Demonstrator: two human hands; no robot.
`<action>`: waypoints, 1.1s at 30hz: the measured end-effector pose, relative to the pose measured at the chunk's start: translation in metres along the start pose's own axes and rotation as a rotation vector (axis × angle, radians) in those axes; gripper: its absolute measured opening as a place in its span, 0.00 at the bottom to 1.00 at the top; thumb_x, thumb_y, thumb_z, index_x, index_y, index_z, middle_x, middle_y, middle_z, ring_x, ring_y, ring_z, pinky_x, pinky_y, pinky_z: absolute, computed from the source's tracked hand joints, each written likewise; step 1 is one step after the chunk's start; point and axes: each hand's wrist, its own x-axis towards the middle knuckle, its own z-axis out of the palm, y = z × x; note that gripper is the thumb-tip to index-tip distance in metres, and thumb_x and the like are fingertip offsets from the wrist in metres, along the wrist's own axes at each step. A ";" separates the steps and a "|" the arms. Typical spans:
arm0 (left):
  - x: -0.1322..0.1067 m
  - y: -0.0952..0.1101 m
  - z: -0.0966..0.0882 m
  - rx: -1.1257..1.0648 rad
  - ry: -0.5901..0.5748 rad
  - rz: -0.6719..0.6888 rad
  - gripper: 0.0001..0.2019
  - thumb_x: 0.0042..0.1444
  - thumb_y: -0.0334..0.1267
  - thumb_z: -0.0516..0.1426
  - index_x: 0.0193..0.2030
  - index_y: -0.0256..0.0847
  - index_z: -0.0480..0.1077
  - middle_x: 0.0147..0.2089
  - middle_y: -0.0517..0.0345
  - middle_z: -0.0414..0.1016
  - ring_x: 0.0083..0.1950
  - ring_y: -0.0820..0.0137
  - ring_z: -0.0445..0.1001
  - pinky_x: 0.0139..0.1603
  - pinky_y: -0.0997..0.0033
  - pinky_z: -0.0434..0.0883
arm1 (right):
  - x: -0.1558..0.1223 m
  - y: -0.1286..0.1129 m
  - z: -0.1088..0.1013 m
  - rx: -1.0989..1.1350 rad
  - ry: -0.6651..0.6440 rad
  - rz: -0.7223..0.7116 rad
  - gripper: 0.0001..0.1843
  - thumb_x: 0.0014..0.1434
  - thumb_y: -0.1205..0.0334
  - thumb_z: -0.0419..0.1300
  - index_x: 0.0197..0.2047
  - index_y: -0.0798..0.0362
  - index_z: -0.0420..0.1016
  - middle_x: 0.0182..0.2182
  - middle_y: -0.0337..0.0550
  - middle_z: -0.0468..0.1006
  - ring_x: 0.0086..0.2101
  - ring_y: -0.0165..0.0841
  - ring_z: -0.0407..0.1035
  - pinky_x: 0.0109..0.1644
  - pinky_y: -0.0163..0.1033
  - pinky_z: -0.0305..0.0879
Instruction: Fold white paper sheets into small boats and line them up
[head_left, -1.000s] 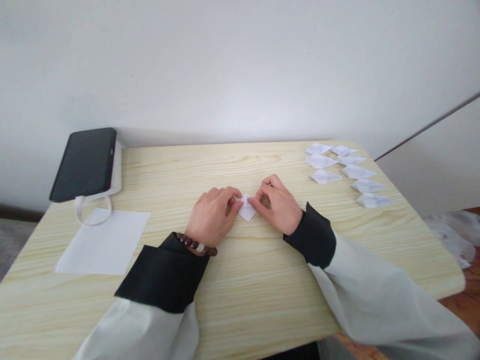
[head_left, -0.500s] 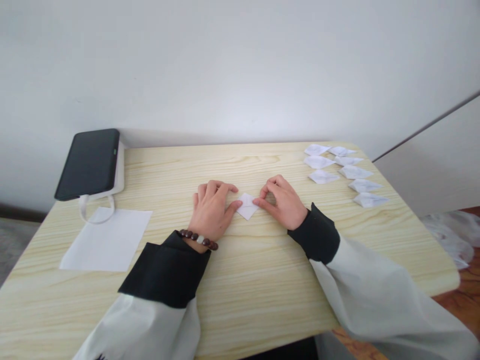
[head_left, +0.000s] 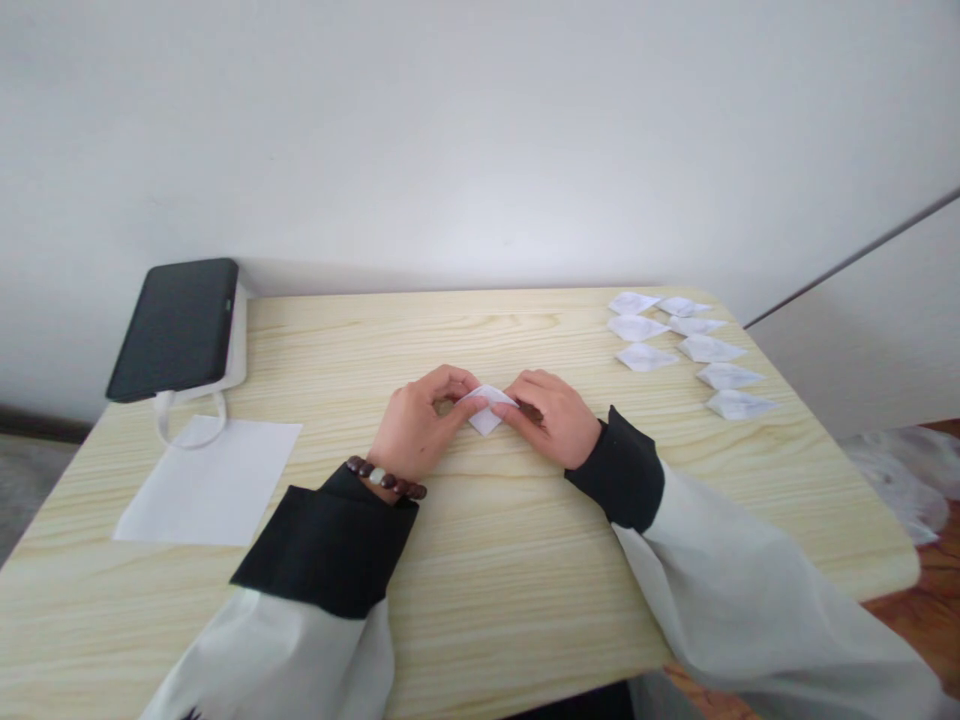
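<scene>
A small folded white paper piece rests at the middle of the light wooden table. My left hand, with a dark bead bracelet at the wrist, pinches its left edge with curled fingers. My right hand pinches its right edge, fingers bent over the paper. The two hands nearly meet above the piece, and its lower corner shows between them.
Several folded white paper shapes lie in rows at the table's back right. A flat white sheet lies at the left. Behind it, a black tablet sits on a white stand with a loop strap, against the white wall.
My left hand went from lying flat beside the paper to pinching it. My right hand moved in closer, and both now grip the lifted upper part of the piece.
</scene>
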 end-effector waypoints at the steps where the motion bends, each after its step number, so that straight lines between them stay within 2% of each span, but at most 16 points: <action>1: 0.000 0.000 -0.001 -0.042 -0.007 -0.011 0.13 0.54 0.47 0.57 0.39 0.39 0.71 0.35 0.57 0.79 0.36 0.68 0.76 0.41 0.69 0.70 | 0.001 0.000 -0.001 0.010 -0.011 -0.021 0.17 0.64 0.54 0.49 0.30 0.54 0.69 0.24 0.40 0.67 0.28 0.30 0.60 0.35 0.37 0.55; 4: -0.001 0.001 -0.002 -0.060 -0.018 -0.027 0.15 0.54 0.47 0.57 0.39 0.38 0.74 0.35 0.56 0.80 0.37 0.67 0.76 0.42 0.69 0.70 | 0.001 -0.001 -0.003 0.066 -0.016 -0.060 0.18 0.65 0.55 0.49 0.27 0.54 0.69 0.21 0.38 0.65 0.25 0.28 0.58 0.32 0.36 0.52; 6: -0.001 0.003 -0.003 -0.042 -0.025 -0.029 0.14 0.54 0.47 0.56 0.36 0.37 0.76 0.35 0.56 0.80 0.38 0.66 0.76 0.42 0.69 0.69 | 0.001 -0.002 -0.004 0.102 -0.029 -0.056 0.20 0.65 0.55 0.48 0.25 0.54 0.67 0.20 0.37 0.64 0.24 0.28 0.57 0.32 0.35 0.52; 9: 0.000 0.007 -0.006 -0.030 -0.051 -0.047 0.15 0.54 0.47 0.56 0.34 0.37 0.76 0.33 0.55 0.80 0.37 0.65 0.75 0.40 0.68 0.70 | 0.002 -0.004 -0.006 0.139 -0.071 -0.019 0.22 0.65 0.55 0.46 0.21 0.53 0.63 0.18 0.36 0.63 0.23 0.27 0.57 0.31 0.35 0.52; 14: 0.000 0.007 -0.009 -0.025 -0.136 -0.035 0.16 0.54 0.49 0.55 0.36 0.39 0.76 0.35 0.57 0.80 0.37 0.66 0.76 0.41 0.69 0.71 | 0.002 -0.006 -0.009 0.174 -0.074 0.049 0.22 0.65 0.56 0.45 0.20 0.53 0.59 0.17 0.36 0.64 0.22 0.26 0.59 0.30 0.34 0.52; 17: -0.001 0.006 -0.009 -0.030 -0.191 -0.026 0.14 0.52 0.48 0.57 0.36 0.40 0.76 0.36 0.58 0.80 0.37 0.66 0.76 0.41 0.70 0.71 | 0.002 -0.007 -0.009 0.177 -0.065 0.057 0.22 0.64 0.56 0.46 0.20 0.53 0.59 0.17 0.35 0.62 0.21 0.26 0.57 0.28 0.34 0.51; 23: 0.000 0.006 -0.011 -0.109 -0.209 -0.102 0.16 0.49 0.50 0.59 0.32 0.37 0.77 0.33 0.56 0.81 0.35 0.63 0.77 0.36 0.69 0.72 | 0.003 -0.008 -0.010 0.210 -0.096 0.030 0.21 0.64 0.57 0.47 0.20 0.53 0.61 0.18 0.36 0.64 0.21 0.26 0.57 0.28 0.34 0.52; 29: 0.003 0.008 -0.021 -0.112 -0.318 -0.120 0.14 0.52 0.48 0.56 0.33 0.41 0.79 0.34 0.59 0.81 0.35 0.66 0.76 0.38 0.71 0.72 | 0.003 -0.008 -0.013 0.248 -0.110 0.056 0.22 0.64 0.57 0.47 0.19 0.53 0.61 0.17 0.35 0.64 0.20 0.25 0.57 0.27 0.34 0.51; 33: 0.003 0.009 -0.021 -0.104 -0.316 -0.090 0.15 0.53 0.48 0.55 0.34 0.41 0.78 0.34 0.59 0.81 0.37 0.65 0.76 0.40 0.70 0.72 | 0.003 -0.007 -0.013 0.293 -0.117 0.096 0.22 0.64 0.56 0.48 0.19 0.54 0.62 0.16 0.35 0.63 0.20 0.25 0.56 0.26 0.33 0.52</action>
